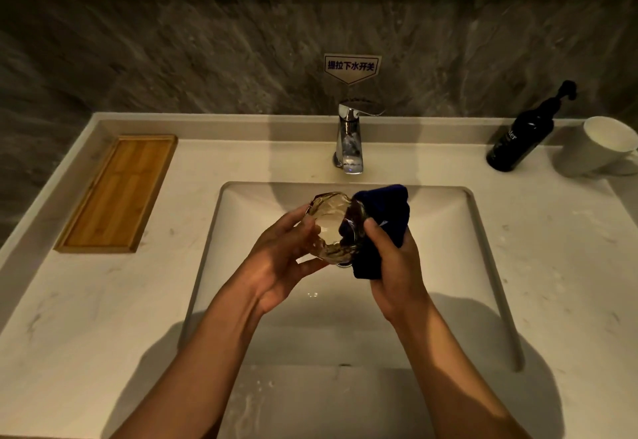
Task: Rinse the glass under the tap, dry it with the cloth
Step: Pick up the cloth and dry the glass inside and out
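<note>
A clear faceted glass (329, 223) is held over the white sink basin (448, 249), tilted with its mouth towards me. My left hand (286, 259) grips it from the left, fingers curled round its side. My right hand (393, 266) holds a dark blue cloth (383, 211) pressed against the glass's right side, with the thumb on the cloth at the rim. The chrome tap (350, 142) stands behind the basin; no water runs from it.
A bamboo tray (117, 193) lies on the counter at the left. A black pump bottle (521, 138) and a white mug (597, 148) stand at the back right. A small sign (351, 66) is on the grey stone wall above the tap.
</note>
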